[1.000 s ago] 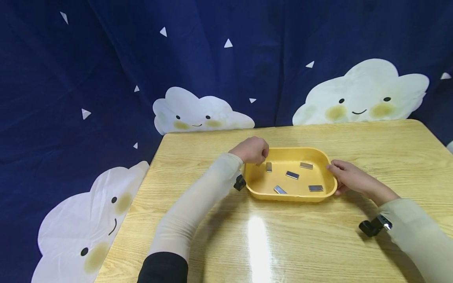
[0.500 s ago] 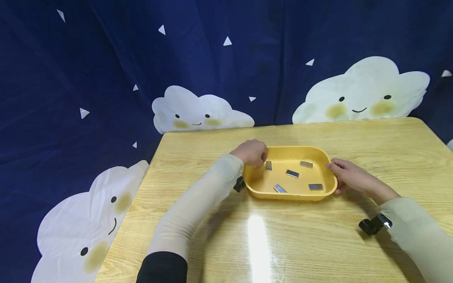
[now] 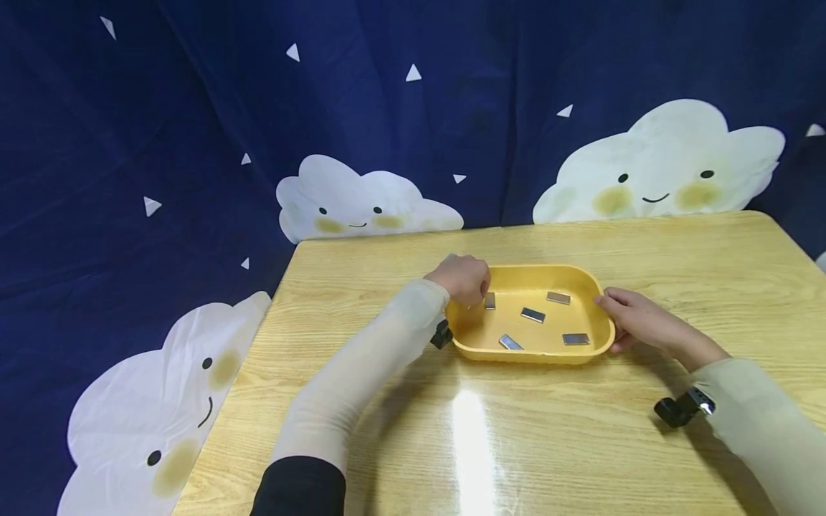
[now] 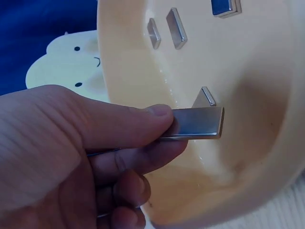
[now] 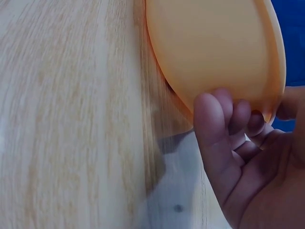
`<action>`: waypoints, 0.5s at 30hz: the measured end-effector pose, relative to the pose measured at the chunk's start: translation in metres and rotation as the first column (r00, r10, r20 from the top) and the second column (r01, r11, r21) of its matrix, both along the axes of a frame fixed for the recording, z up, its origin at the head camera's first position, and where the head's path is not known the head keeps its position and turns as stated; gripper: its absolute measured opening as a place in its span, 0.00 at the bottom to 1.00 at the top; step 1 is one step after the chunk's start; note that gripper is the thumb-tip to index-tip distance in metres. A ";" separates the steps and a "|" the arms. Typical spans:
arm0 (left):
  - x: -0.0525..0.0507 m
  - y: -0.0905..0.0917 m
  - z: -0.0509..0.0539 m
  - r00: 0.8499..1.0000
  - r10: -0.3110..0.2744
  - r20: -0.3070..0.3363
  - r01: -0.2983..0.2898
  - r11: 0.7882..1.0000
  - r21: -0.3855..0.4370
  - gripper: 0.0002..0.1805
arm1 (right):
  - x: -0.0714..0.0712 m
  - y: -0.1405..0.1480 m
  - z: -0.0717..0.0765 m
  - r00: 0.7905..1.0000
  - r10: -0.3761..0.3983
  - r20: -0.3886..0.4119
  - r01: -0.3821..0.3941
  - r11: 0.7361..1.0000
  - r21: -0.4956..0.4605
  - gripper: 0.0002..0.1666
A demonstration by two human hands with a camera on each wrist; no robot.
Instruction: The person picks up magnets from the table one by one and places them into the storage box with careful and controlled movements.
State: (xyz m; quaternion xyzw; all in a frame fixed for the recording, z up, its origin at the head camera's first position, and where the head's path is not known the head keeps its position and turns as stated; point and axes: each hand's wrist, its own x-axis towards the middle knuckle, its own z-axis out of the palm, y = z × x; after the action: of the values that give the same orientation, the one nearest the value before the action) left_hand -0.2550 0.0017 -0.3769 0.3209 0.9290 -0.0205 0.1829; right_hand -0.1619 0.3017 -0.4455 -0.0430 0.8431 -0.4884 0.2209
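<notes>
My left hand [image 3: 460, 278] is over the left end of a yellow oval tray [image 3: 524, 356]. In the left wrist view, thumb and index finger pinch a flat silver metal bar [image 4: 198, 121], its free end pointing over the tray floor; the head view hides this bar behind the hand. Several similar bars lie spread in the tray, such as a dark-faced one [image 3: 533, 315] near the middle and another [image 3: 576, 339] at lower right. My right hand [image 3: 639, 320] grips the tray's right end, thumb on the rim, with fingers [image 5: 209, 114] against the outer wall in the right wrist view.
The tray stands on a light wooden table [image 3: 581, 437], which shows a bright glare strip. Behind and to the left hangs a dark blue curtain [image 3: 361, 86] with clouds and white triangles. A small black camera [image 3: 677, 410] sits on the right wrist.
My left hand has shifted slightly at the tray's left end, and the bar edge seen beneath it earlier is now hidden. The right hand, tray and loose bars stay in place.
</notes>
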 end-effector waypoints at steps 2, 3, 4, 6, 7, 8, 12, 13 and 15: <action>-0.002 0.001 0.000 1.000 0.004 0.024 -0.004 1.000 0.008 0.07 | -0.001 0.000 -0.001 1.000 -0.007 0.002 0.007 1.000 0.001 0.24; -0.003 0.002 0.000 0.999 0.005 0.031 -0.005 1.000 0.008 0.06 | -0.001 0.000 -0.001 1.000 -0.010 0.000 0.010 1.000 -0.001 0.24; -0.004 0.003 0.000 0.999 0.009 0.043 -0.009 1.000 0.006 0.06 | -0.001 0.000 -0.002 1.000 -0.010 -0.002 0.010 1.000 -0.004 0.24; -0.005 0.004 0.001 0.997 0.027 0.072 -0.027 1.000 -0.001 0.05 | -0.001 0.000 -0.003 1.000 -0.013 -0.001 0.013 1.000 -0.007 0.24; -0.005 0.005 0.001 0.996 0.037 0.080 -0.037 0.999 -0.011 0.05 | -0.001 0.000 -0.004 1.000 -0.014 0.000 0.014 1.000 -0.007 0.24; -0.005 0.006 0.001 0.995 0.053 0.088 -0.052 0.998 -0.022 0.05 | -0.002 0.000 -0.004 1.000 -0.015 -0.001 0.015 1.000 -0.007 0.24; -0.004 0.008 0.000 0.994 0.079 0.082 -0.073 0.994 -0.076 0.06 | -0.002 0.000 -0.003 1.000 -0.014 -0.006 0.014 1.000 0.004 0.24; -0.003 0.009 -0.002 0.993 0.083 0.083 -0.076 0.993 -0.085 0.07 | -0.002 0.000 -0.003 1.000 -0.013 -0.006 0.013 1.000 0.006 0.24; -0.003 0.010 -0.005 0.994 0.078 0.079 -0.069 0.991 -0.113 0.08 | -0.002 0.000 -0.003 1.000 -0.013 -0.005 0.013 1.000 0.008 0.25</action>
State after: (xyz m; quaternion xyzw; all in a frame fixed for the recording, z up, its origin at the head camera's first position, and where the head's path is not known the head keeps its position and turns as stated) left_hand -0.2581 0.0116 -0.3817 0.2765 0.9293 -0.0516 0.2393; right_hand -0.1635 0.3020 -0.4486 -0.0378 0.8460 -0.4862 0.2158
